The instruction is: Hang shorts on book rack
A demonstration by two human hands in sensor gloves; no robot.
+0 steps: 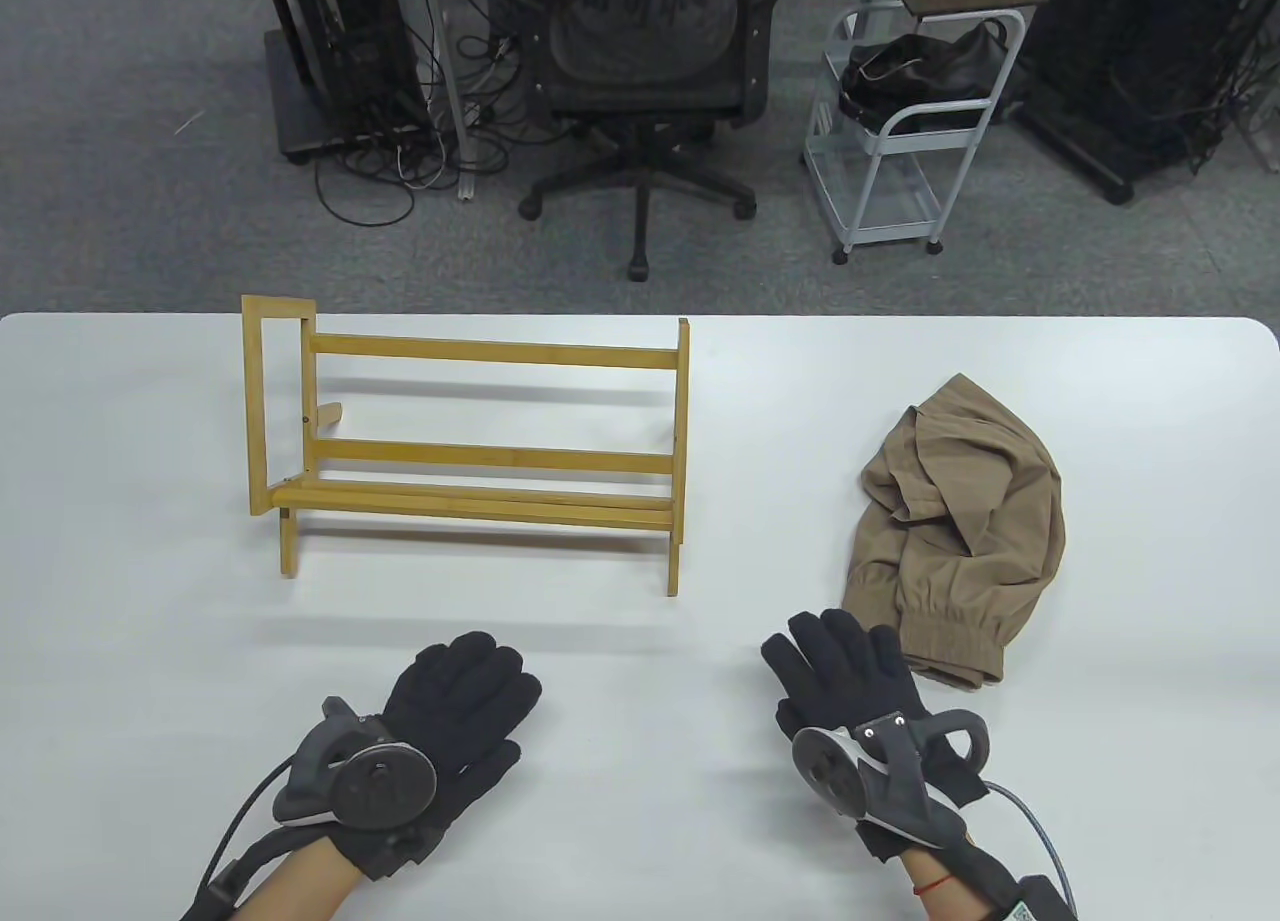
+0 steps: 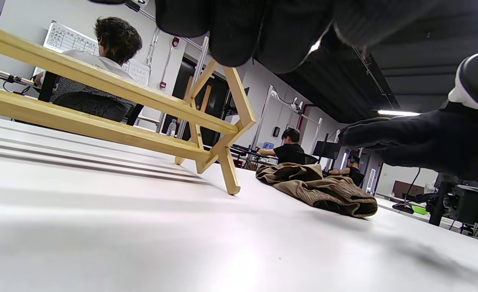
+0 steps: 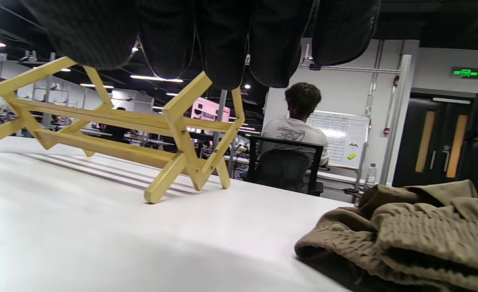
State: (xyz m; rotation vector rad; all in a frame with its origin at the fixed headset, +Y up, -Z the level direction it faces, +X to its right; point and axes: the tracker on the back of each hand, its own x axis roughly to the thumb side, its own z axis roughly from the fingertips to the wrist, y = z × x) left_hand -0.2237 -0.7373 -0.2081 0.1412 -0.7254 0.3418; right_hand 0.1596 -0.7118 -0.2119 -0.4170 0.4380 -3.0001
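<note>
Crumpled tan shorts (image 1: 960, 526) lie on the white table (image 1: 120, 581) at the right; they also show in the left wrist view (image 2: 320, 188) and the right wrist view (image 3: 409, 231). A wooden book rack (image 1: 470, 436) stands upright at the left centre, also in the wrist views (image 2: 113, 117) (image 3: 117, 125). My left hand (image 1: 455, 696) lies flat and empty in front of the rack. My right hand (image 1: 850, 666) is flat and empty just left of the shorts' elastic waistband, not touching it.
Beyond the table's far edge stand an office chair (image 1: 640, 81), a white trolley (image 1: 900, 151) with a black bag, and equipment with cables (image 1: 350, 71) on the floor.
</note>
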